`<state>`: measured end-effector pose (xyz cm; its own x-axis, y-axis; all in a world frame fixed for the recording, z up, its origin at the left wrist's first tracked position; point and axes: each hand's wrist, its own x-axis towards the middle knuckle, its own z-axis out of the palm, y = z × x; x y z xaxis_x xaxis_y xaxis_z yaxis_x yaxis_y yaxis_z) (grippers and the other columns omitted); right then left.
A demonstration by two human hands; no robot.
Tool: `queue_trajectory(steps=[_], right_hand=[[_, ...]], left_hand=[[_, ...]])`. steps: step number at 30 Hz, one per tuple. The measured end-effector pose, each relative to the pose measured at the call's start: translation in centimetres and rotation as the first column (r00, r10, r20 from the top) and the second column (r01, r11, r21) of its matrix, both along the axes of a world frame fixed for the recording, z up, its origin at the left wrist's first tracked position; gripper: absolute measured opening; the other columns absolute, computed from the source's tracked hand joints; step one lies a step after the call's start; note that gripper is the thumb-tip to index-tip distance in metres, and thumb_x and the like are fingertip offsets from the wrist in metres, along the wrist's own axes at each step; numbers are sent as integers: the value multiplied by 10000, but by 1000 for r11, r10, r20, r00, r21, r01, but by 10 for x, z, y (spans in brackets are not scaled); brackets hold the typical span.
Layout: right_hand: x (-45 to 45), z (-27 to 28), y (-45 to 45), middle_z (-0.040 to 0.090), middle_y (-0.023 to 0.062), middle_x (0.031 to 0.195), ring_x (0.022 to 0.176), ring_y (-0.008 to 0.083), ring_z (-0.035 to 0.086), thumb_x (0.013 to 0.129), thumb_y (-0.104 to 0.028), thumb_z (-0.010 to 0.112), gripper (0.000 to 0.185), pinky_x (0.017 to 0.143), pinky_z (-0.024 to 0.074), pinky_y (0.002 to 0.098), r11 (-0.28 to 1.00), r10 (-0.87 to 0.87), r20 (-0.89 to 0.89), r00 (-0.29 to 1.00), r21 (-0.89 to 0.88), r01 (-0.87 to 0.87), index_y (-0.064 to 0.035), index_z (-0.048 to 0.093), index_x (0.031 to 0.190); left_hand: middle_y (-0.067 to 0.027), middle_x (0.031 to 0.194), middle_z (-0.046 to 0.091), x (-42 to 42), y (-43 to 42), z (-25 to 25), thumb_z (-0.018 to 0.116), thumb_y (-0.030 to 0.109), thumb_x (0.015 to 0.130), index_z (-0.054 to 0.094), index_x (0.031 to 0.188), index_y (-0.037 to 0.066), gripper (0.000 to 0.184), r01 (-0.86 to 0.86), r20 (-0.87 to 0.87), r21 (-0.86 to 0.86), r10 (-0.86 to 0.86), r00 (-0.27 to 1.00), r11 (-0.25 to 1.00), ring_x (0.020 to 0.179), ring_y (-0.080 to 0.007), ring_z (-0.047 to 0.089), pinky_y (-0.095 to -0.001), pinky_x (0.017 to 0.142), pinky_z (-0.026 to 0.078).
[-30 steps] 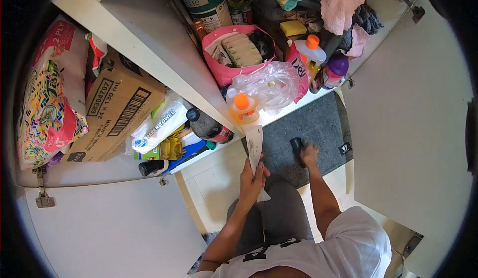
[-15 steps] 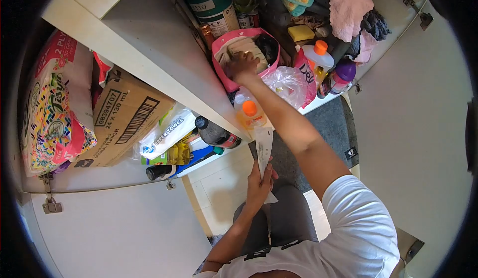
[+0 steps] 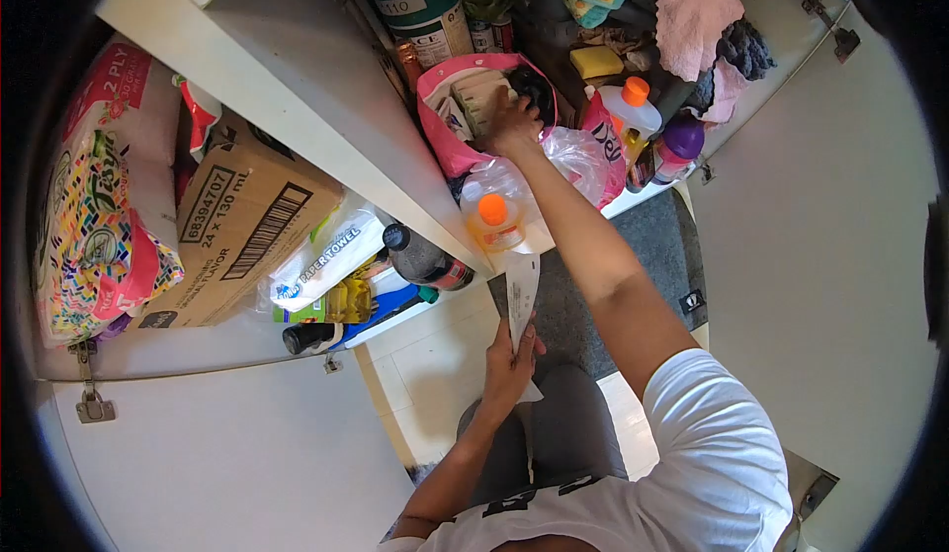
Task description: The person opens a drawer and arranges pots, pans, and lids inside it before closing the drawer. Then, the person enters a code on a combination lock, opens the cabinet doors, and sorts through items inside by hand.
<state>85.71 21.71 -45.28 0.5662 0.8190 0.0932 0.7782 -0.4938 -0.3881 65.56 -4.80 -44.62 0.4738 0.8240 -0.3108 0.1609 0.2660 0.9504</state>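
Note:
My left hand (image 3: 511, 362) is closed around a long white paper strip or packet (image 3: 522, 297), held upright over my lap. My right hand (image 3: 514, 127) reaches into a pink bag (image 3: 450, 152) in the cabinet. Its fingers are apart, over the pale stacked packets (image 3: 478, 97) and beside a black bundle (image 3: 532, 89); nothing is visible in its grasp. Just below the bag stand an orange-capped bottle (image 3: 494, 224) and clear plastic wrapping (image 3: 576, 157).
A cabinet divider (image 3: 326, 147) separates the bag from a cardboard box (image 3: 237, 226), tissue pack (image 3: 109, 206) and dark bottle (image 3: 425, 258). A green tank (image 3: 420, 8), yellow sponge (image 3: 596, 63), purple-capped bottle (image 3: 679, 147) and open doors (image 3: 811, 236) surround my right arm.
My right hand has risen from the grey mat into the pink bag, then shifted right within it. The dark object it held earlier is no longer visible in it. My left hand keeps the strip.

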Motion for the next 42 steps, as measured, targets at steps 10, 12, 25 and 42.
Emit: queue_trajectory(steps=[10,12,25,42], right_hand=[[4,-17,-32,482,149,1084,1017,323,428,607,-302,731,604,767,370,464,855,101,93,991,501,-134,-218,522,1168],[3,-18,-35,496,142,1048,986,314,434,599,-301,735,587,744,365,453,806,91,109,990,576,-138,-214,545,1147],[82,22,-2,639,164,955,880,331,629,797,-172,517,213,743,512,428,965,261,265,928,-87,-246,-51,640,923],[87,6,8,601,146,1101,1018,302,584,780,-182,516,328,830,485,420,959,245,30,969,-157,-238,-60,605,1071]], left_hand=[[-29,636,552,-13,-5,-2,446,155,936,474,1124,16,236,-45,-20,44,46,999,998,443,-45,430,-211,404,341],[-30,635,552,-13,-5,-5,448,157,936,474,1126,15,239,-43,-26,49,45,999,998,441,-46,430,-212,403,340],[-30,648,545,0,-2,-3,452,152,934,469,1128,8,243,-19,8,53,18,1000,998,454,-45,431,-208,418,351],[-24,679,537,-7,-1,-7,436,178,944,464,1158,20,267,-26,57,55,23,998,998,478,-30,414,-184,424,345]])
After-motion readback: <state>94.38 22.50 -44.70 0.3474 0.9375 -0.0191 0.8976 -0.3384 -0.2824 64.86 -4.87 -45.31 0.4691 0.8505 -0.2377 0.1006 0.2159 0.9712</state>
